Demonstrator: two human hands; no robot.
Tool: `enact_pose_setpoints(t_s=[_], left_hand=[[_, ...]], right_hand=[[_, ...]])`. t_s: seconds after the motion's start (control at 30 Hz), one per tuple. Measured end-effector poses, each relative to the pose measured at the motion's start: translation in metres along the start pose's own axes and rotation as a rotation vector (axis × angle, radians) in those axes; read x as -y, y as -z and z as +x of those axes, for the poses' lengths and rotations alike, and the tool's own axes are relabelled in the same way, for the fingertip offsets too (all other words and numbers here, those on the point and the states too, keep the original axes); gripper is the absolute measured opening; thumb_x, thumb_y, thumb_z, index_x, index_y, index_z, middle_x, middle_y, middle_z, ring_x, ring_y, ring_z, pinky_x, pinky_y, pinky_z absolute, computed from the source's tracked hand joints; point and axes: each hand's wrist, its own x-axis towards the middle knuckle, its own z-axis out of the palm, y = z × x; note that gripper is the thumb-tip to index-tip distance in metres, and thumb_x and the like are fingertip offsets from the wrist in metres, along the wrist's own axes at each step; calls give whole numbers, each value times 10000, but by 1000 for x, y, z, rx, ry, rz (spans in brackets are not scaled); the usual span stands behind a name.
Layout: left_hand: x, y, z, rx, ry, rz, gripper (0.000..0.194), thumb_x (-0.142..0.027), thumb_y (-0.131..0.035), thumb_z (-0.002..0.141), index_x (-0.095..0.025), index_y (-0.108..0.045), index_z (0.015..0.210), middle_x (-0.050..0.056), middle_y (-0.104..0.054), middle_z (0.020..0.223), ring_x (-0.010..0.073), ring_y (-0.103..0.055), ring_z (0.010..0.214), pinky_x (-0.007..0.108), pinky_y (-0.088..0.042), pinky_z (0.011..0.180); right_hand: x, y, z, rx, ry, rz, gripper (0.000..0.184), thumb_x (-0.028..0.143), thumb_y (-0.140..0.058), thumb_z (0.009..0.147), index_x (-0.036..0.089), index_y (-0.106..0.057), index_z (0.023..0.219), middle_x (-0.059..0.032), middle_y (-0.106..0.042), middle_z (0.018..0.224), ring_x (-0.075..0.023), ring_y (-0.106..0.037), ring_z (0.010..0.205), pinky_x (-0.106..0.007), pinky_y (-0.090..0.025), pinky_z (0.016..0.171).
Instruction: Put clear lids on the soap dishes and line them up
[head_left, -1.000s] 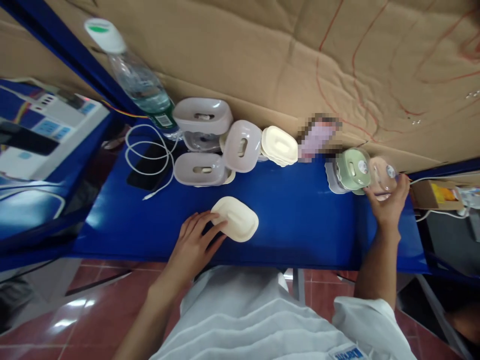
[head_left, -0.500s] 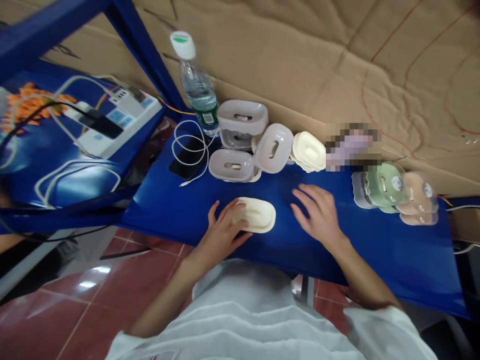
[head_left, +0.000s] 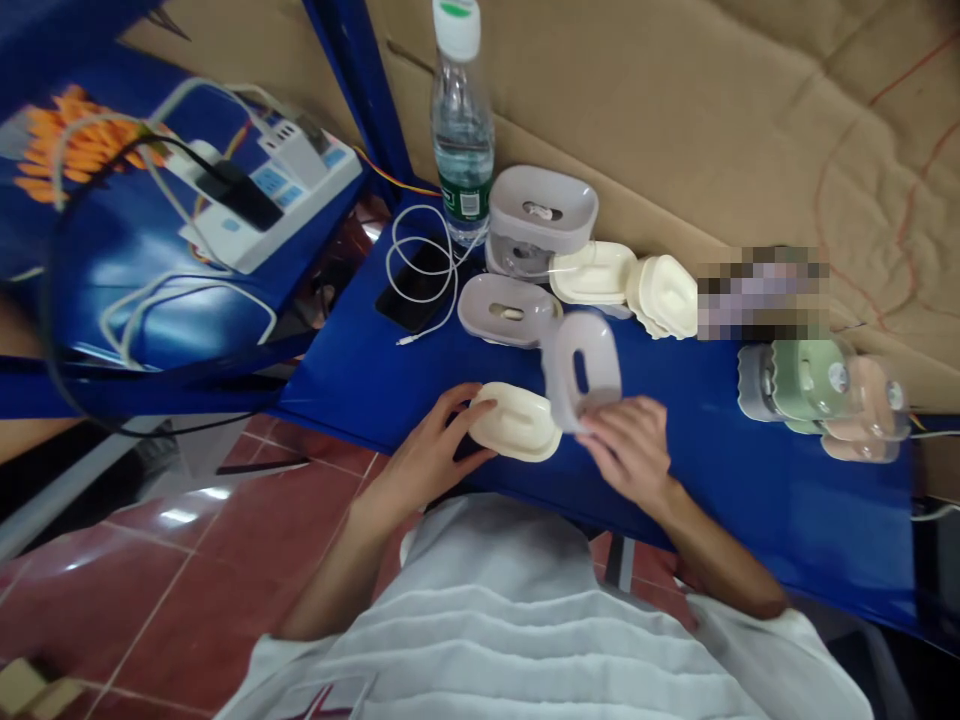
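Observation:
My left hand (head_left: 433, 440) grips the left end of a cream oval soap dish base (head_left: 516, 422), thumb at the near edge and fingers over the far rim. Pinched by its near end in my right hand (head_left: 630, 445) is a grey oval soap dish tray (head_left: 600, 345) with a long slot. It is tilted up beside the right end of the base. Behind my hands lie another grey slotted tray (head_left: 491, 300), a stack of grey trays (head_left: 517, 225), a cream base (head_left: 592, 270) and a small pile of cream pieces (head_left: 670, 295).
Green soap dishes (head_left: 814, 375) and peach ones (head_left: 870, 400) stand at the right. A water bottle (head_left: 463, 140), a phone (head_left: 409, 295) with a white cable, and a power strip (head_left: 262, 225) are at the left. Cardboard (head_left: 637, 130) backs the blue table (head_left: 720, 480).
My right hand has picked up a grey tray from the back group and brought it near the cream base. My left hand stays on the base. The view has shifted.

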Motion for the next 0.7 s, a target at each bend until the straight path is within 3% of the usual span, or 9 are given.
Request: enact_pose_setpoints(t_s=[0.13,0.2,0.37,0.47,0.57,0.7], left_hand=[[-1,-5,28,59,-119,-88,882,-253,-805,959,-328,-306,1683,193,-272,1765,300,-631,1372,484,-629,1099],[-4,-9,38,83,-163,-66,892,-233,-802,957,-324,-308,1693,200,-250,1787,302,-641,1341,480,-631,1078],[-7,-12,41,110,-185,157,603,-169,-735,981,-331,-573,1539,140,-468,1712,383,-538,1469,594,-519,1174],[-7,-13,37,119,-201,149,595,-177,-711,999,-300,-552,1559,149,-463,1718,366,-483,1544,576,-483,1215],[-7,-13,37,125,-210,108,642,-257,-733,1008,-273,-494,1603,182,-430,1732,358,-485,1557,561,-470,1228],[-4,-11,41,112,-176,72,636,-334,-782,980,-286,-541,1566,170,-541,1648,354,-570,1479,540,-502,1195]], right_hand=[[16,7,-33,130,31,171,229,140,-676,1033,276,-765,1195,-22,-834,1127,-189,-768,1096,-429,-571,1108],[11,6,-40,172,1,232,260,116,-627,1040,246,-754,1225,-57,-820,1177,-214,-745,1216,-457,-589,1131],[7,-5,-48,246,-82,286,248,283,-690,1022,217,-736,1257,-131,-744,1255,-331,-626,1434,-578,-586,1172],[13,-14,-51,244,-62,151,354,285,-741,1002,249,-719,1354,-117,-739,1223,-326,-649,1396,-569,-563,1201],[17,-19,-52,285,-67,81,457,194,-679,1024,289,-660,1471,-117,-725,1337,-308,-642,1408,-545,-548,1214],[17,-13,-45,342,-73,71,466,194,-632,1054,270,-626,1514,-128,-724,1396,-304,-615,1445,-536,-529,1221]])
